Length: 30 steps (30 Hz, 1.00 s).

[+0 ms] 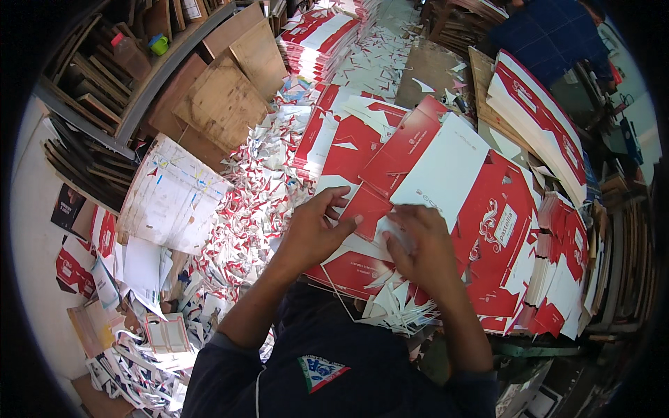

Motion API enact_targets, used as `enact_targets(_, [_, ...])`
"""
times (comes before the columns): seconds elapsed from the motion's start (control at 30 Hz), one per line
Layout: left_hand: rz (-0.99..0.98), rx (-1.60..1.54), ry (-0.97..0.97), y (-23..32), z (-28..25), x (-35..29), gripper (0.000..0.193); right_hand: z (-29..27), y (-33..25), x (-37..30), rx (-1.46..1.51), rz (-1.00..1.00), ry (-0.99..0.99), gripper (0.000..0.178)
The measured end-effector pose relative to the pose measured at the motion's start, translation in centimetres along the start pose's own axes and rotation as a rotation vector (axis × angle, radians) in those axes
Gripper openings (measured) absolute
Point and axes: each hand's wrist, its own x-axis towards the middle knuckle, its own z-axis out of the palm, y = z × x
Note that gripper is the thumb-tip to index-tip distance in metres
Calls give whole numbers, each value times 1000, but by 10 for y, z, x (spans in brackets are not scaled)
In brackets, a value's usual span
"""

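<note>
Large red-and-white printed card sheets [446,167] lie in an overlapping pile before me, their cut flap outlines showing. At the pile's near left side is my left hand [317,226], thumb and fingers apart over a red flap [367,209], holding nothing. My right hand [421,244] is bent at the sheet's near corner, thumb and fingers closed around a slightly blurred white card scrap [383,228]. The fingers partly hide how it is gripped. Below that hand, pointed white offcuts [397,306] bunch at the pile's front edge.
Red and white offcuts [251,181] heap on the left. Wooden boards [219,101] lean by a shelf [136,104]. Stacked printed sheets stand at the back [320,42] and right [550,265]. A person in dark blue [550,38] is at the far right.
</note>
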Motion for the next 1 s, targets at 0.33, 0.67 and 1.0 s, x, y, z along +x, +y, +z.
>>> enact_targets(0.33, [-396, -776, -231, 0, -12, 20, 50, 11, -6, -7, -66, 6, -23, 57])
enact_targets(0.67, [-415, -719, -272, 5, 14, 8, 51, 21, 0, -13, -33, 17, 57, 57])
enact_targets(1.0, [-508, -965, -176, 6, 30, 9, 45, 15, 21, -21, 521, 125, 145, 28])
